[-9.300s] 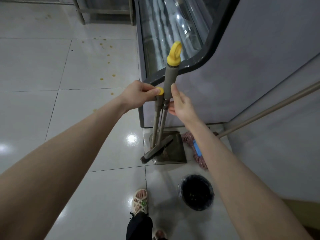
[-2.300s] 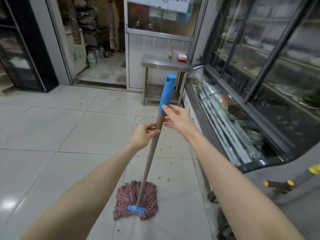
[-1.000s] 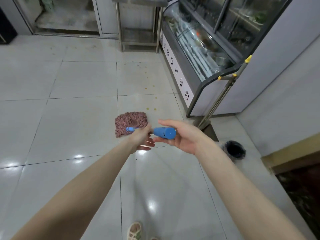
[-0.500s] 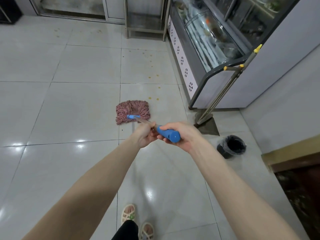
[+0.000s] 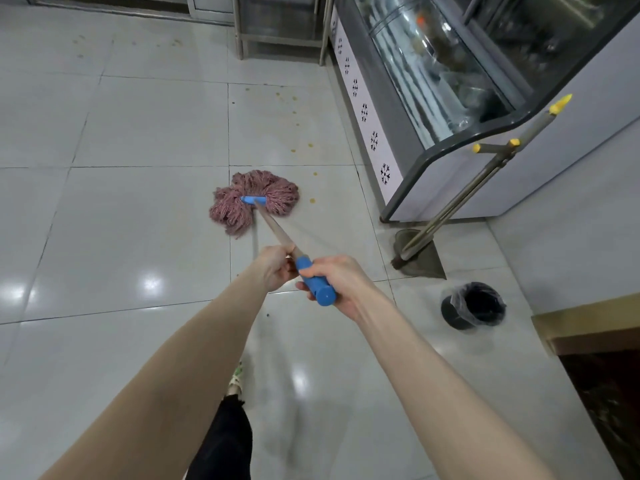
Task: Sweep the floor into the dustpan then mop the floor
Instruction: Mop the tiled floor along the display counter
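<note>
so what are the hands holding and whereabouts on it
The mop: right hand on its blue end grip, left hand on the pole just below.

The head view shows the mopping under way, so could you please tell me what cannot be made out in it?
- Dustpan: whether it holds sweepings; seen at a shallow angle, with the broom standing in it.
- Bin: contents; its inside is dark.
- Left hand: its grip on the mop handle; fingers curl out of sight.
- Floor near the foot: wet or dry; motion blur.
- Display case: contents; glass reflections.
</note>
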The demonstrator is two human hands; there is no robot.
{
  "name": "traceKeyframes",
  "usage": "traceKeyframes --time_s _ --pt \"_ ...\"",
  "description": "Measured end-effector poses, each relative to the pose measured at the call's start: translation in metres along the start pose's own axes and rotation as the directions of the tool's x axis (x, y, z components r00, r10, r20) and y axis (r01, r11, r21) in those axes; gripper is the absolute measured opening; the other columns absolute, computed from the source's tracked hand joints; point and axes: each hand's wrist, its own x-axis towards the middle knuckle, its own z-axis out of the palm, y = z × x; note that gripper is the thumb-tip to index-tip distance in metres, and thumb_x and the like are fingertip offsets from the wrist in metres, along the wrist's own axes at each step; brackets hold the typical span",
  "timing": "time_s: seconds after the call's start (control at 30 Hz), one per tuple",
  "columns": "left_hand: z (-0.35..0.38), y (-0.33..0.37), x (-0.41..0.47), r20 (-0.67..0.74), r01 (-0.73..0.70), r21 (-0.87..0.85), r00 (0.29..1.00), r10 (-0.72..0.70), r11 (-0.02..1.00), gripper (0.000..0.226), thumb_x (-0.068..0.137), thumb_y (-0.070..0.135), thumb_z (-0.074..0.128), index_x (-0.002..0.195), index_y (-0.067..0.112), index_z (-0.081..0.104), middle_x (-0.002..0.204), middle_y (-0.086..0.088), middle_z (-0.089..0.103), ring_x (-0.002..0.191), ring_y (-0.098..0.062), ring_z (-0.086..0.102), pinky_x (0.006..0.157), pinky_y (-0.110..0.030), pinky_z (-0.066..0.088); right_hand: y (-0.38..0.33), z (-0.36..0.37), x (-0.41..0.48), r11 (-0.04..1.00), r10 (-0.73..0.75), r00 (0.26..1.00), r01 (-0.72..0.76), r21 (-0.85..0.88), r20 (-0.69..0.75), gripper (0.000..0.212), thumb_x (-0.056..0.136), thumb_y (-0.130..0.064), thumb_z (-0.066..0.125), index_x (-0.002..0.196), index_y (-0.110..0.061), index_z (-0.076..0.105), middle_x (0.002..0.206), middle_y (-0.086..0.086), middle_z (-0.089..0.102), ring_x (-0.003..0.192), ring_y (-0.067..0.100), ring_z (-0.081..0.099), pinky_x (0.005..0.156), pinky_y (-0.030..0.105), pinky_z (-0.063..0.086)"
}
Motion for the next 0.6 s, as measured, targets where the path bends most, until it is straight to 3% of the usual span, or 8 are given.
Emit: traceKeyframes --time_s 0.1,0.23,0.4,0.5,0.6 --pt "-0.006 0.049 0.048 0.001 0.03 0.027 1.0 -0.03 0.999 0.024 0.101 0.006 0.038 0.081 -0.004 0.046 0.081 -0.021 0.055 0.071 -0.027 0.056 0.069 -0.037 0.05 -0.033 0.021 0.054 0.999 0.037 0.999 -0.037 -0.001 0.0 0.017 0.081 0.01 0.063 0.091 -0.003 0.058 0.08 0.013 0.062 0.064 0.024 0.065 0.041 0.021 0.047" --pt "-0.015 0.114 0.102 0.001 0.051 0.086 0.999 -0.052 0.995 0.024 0.102 0.007 0.036 0.082 -0.004 0.046 0.081 -0.02 0.055 0.072 -0.027 0.056 0.07 -0.036 0.05 -0.079 0.047 0.119 0.997 0.077 0.996 -0.078 -0.023 -0.035 0.019 0.079 0.011 0.064 0.084 -0.006 0.058 0.081 0.013 0.063 0.066 0.024 0.066 0.042 0.023 0.048" --pt "-0.019 0.167 0.161 0.016 0.07 0.167 0.997 -0.074 0.983 0.025 0.101 0.007 0.037 0.083 -0.005 0.048 0.084 -0.021 0.058 0.076 -0.028 0.058 0.086 -0.042 0.05 -0.115 0.066 0.185 0.991 0.1 0.992 -0.105 -0.077 -0.074 0.018 0.082 0.004 0.066 0.082 -0.013 0.058 0.078 0.008 0.064 0.062 0.02 0.065 0.044 0.024 0.052" --pt "-0.021 0.178 0.185 0.053 0.111 0.238 0.991 -0.127 0.965 0.018 0.101 0.008 0.041 0.097 -0.006 0.052 0.092 -0.021 0.061 0.082 -0.028 0.061 0.095 -0.04 0.048 -0.12 0.062 0.211 0.987 0.127 0.987 -0.136 -0.088 -0.096 0.016 0.083 -0.004 0.07 0.081 -0.016 0.059 0.079 0.007 0.064 0.059 0.018 0.065 0.042 0.024 0.052" --pt "-0.017 0.184 0.205 0.047 0.134 0.307 0.987 -0.156 0.942 0.019 0.099 0.008 0.046 0.112 -0.004 0.052 0.106 -0.021 0.061 0.093 -0.029 0.061 0.088 -0.036 0.049 -0.123 0.052 0.23 0.981 0.162 0.982 -0.171 -0.093 -0.1 0.016 0.083 -0.009 0.073 0.083 -0.018 0.06 0.081 0.008 0.065 0.056 0.019 0.066 0.043 0.025 0.053"
